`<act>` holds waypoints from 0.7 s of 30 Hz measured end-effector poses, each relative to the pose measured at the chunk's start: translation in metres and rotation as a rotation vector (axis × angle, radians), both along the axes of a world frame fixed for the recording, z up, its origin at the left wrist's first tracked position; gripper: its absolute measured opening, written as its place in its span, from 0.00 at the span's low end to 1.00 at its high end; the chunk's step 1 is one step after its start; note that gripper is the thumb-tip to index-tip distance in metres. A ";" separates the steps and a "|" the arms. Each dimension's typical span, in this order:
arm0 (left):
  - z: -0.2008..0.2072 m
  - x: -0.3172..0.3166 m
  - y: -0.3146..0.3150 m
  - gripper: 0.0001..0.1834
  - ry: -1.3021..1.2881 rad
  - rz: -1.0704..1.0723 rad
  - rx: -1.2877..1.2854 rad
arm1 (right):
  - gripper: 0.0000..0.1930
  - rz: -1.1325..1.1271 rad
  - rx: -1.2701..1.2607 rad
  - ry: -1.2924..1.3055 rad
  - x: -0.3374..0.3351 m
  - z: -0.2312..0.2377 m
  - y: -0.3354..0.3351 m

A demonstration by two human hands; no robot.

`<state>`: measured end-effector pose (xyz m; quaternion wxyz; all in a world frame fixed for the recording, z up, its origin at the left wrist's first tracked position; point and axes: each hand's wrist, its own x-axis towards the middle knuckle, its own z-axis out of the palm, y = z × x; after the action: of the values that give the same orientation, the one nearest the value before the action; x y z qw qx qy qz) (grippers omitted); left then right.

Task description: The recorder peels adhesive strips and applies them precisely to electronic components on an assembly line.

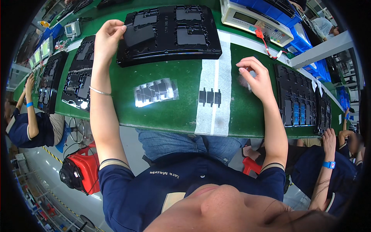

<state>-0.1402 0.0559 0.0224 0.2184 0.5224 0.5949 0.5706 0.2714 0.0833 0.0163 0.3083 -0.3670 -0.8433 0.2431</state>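
My left hand (110, 36) is closed in a pinch at the corner of a dark grey flat rectangular piece (142, 36). That piece lies slanted over the front left of a stacked black moulded tray (166, 50), whose other pockets hold similar grey flat pieces. Above the table at the right, my right hand (254, 77) has its fingers loosely bent, with a gap between thumb and forefinger. Crumpled clear film (245, 82) shows beside its thumb. Between my arms lies a shiny clear sheet with dark tabs (154, 92). Three small black tabs (210, 97) sit in a row on a white strip (210, 121).
A beige bench meter (257, 21) with red clip leads (263, 36) stands at the back right. More black trays flank me, left (79, 77) and right (295, 94). Co-workers sit on both sides. The green table's front edge (174, 131) runs before my lap.
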 end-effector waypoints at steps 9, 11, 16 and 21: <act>0.000 0.149 -0.049 0.10 -0.192 -0.551 -0.008 | 0.06 0.165 -0.382 0.153 -0.055 0.012 -0.035; -0.003 0.157 -0.056 0.10 -0.367 -0.617 -0.062 | 0.06 0.160 -0.266 0.210 -0.052 0.011 -0.044; -0.006 0.158 -0.068 0.11 -0.208 -0.818 -0.449 | 0.05 0.158 -0.291 0.249 -0.044 0.005 -0.053; -0.004 0.168 -0.070 0.15 -0.165 -0.917 -0.458 | 0.10 0.251 -0.870 0.455 -0.040 0.007 -0.043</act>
<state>0.0282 -0.0143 0.0184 0.6009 0.6213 0.3954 0.3107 0.2310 0.0401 0.0237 0.2712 -0.2952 -0.6130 0.6809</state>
